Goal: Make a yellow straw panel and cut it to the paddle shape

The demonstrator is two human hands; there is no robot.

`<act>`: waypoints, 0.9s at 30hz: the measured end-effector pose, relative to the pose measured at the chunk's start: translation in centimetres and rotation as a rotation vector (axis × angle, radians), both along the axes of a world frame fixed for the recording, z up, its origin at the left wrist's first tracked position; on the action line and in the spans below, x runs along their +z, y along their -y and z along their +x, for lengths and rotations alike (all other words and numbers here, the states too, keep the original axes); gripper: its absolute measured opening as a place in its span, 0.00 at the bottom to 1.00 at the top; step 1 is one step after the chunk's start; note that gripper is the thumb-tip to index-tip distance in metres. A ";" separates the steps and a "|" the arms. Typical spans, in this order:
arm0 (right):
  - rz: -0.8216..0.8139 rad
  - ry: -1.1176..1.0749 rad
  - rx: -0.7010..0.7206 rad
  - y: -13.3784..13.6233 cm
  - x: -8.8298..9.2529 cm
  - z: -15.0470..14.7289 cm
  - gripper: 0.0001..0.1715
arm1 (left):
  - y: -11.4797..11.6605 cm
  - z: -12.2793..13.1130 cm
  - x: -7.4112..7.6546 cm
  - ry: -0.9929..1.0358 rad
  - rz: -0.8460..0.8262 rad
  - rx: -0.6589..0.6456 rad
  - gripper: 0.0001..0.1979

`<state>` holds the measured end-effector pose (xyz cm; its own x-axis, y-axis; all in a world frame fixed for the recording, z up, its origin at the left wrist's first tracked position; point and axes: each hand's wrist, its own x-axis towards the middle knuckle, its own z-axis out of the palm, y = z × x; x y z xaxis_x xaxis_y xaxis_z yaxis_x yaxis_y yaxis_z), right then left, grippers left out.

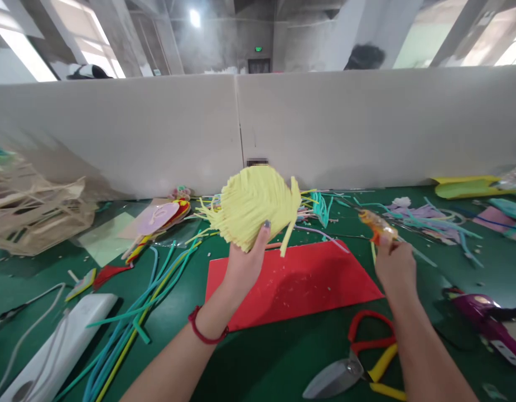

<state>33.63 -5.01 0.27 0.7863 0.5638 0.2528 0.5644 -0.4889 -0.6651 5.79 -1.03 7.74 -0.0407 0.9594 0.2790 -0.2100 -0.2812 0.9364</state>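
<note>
My left hand (247, 268) is closed round the lower edge of a pale yellow piece (258, 204), rounded and made of many fuzzy strips laid side by side. Loose strip ends stick out at its left, and one strip hangs down at its right. Off to the right, my right hand (395, 268) grips what looks like an orange glue gun (377, 223), its thin tip pointing up and left, apart from the yellow piece. Under the yellow piece a red sheet (299, 287) lies on the green table (258, 363).
Red-and-yellow-handled scissors (353, 363) lie in front. A purple tool (483, 318) lies at right. Blue, green and yellow strips (144, 307) and a white power strip (59, 346) lie at left. A beige bundle (40, 206) stands near the white partition (157, 128).
</note>
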 end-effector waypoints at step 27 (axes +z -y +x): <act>0.561 -0.929 1.033 2.5 1.9 -10.9 0.23 | 1.4 2.1 -1.9 0.001 -0.216 -0.086 0.15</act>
<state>22.75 -7.50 2.16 0.1094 0.9577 0.2661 -0.2250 0.2846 -0.9318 7.93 -2.43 5.80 0.0437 0.9968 0.0665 -0.2257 -0.0550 0.9726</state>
